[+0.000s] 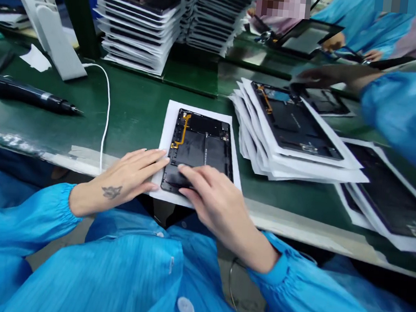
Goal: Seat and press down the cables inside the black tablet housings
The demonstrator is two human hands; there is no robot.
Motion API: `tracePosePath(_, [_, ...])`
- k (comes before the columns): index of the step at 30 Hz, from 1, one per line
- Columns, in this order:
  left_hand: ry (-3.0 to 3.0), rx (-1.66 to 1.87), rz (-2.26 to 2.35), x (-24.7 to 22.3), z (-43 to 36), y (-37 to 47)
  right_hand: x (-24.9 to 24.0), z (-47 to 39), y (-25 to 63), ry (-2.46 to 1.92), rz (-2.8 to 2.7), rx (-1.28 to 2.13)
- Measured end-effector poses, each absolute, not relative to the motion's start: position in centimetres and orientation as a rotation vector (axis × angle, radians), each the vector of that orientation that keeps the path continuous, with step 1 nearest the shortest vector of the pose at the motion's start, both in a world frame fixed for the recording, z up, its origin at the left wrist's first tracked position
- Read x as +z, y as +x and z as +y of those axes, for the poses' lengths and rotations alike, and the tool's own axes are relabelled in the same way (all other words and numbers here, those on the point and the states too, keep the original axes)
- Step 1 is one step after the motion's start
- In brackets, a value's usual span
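Observation:
A black tablet back housing (194, 142) lies face up on a white sheet (170, 123) at the table's front edge. An orange flex cable (186, 130) runs along its upper left inside. My left hand (127, 175) is stretched out, open, its fingertips touching the sheet and the housing's left edge. Over the housing's lower part rests my right hand (218, 201), with the index fingertip on the inner surface. The thumb lies apart near the bottom edge, and nothing shows between them. The right hand hides the housing's lower right corner.
Right of the housing stands a stack of similar housings between sheets (277, 158); more lie beyond. A co-worker's blue sleeve (407, 111) reaches over them. On the left are an electric screwdriver (33, 95), a white cable (107, 112) and a white stand (53, 38). Tall stacks (139, 31) rise behind.

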State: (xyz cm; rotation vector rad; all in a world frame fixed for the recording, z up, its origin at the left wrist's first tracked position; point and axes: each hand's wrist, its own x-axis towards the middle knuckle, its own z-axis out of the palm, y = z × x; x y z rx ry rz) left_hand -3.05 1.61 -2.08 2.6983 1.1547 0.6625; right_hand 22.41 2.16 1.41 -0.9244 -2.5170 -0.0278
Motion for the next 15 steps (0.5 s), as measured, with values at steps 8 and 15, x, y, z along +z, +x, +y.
tracePosePath(8, [2.926, 0.835, 1.001, -1.5, 0.7, -2.9, 0.2, -0.9, 22.8, -1.003, -1.859, 0.483])
tracePosePath(15, [3.046, 0.894, 0.877, -2.2, 0.6, -2.7, -3.0, -1.7, 21.6, -0.790, -2.044, 0.170])
